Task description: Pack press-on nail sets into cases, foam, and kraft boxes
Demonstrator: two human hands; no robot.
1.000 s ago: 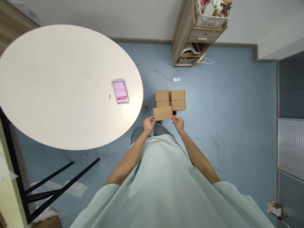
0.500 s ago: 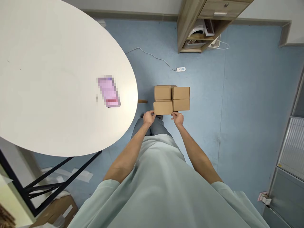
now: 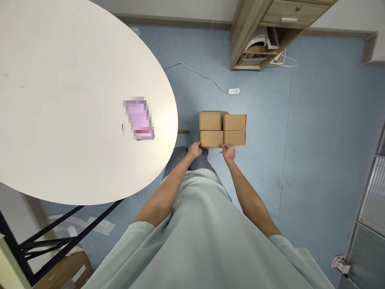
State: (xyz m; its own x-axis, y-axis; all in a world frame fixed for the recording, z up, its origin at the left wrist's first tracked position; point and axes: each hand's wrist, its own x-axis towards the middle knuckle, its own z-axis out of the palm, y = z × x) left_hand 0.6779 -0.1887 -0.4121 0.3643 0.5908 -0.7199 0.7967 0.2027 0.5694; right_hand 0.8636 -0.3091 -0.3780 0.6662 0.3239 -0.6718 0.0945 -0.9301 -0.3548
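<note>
Centrally, four brown boxes (image 3: 219, 127) form a two-by-two block, with the blue floor (image 3: 258, 180) around them. The left hand (image 3: 195, 149) is at the lower left corner of the lower left box (image 3: 211, 138), fingers curled. The right hand (image 3: 228, 152) is at that box's lower right corner, half closed, fingertips at the edge. Whether either hand grips the box cannot be told.

Lower left: a carton (image 3: 63, 271) bears a white label (image 3: 79, 273), illegible at this scale. Upper center: a white device (image 3: 233, 91) on a cord (image 3: 198, 73) carries bluish markings too small to read. Left: a pink item (image 3: 140, 119), pixelated, lies on the white table (image 3: 60, 120). A wooden leg (image 3: 183, 131) projects between table and boxes. Upper right: a cabinet (image 3: 248, 24).
</note>
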